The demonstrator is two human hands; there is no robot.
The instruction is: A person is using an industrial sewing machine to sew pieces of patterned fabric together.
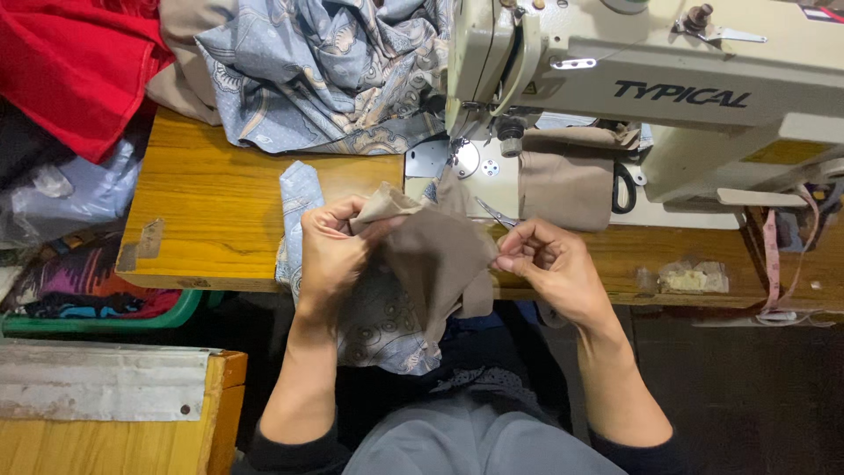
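Pinching the taupe cloth (440, 259) from both sides, left hand (330, 251) curls fingers over its top corner, right hand (549, 264) nips its right edge; cloth hangs over the desk (220, 211) near edge, sewing machine (633, 88) beyond.

Before you: cream sewing machine (651, 79) on wooden table (220, 220). Red cloth (75, 62) far left. Heap of blue patterned fabric (325, 70) behind. Black-handled scissors (624, 189) beside machine. Pink measuring tape (774, 264) hanging at right.
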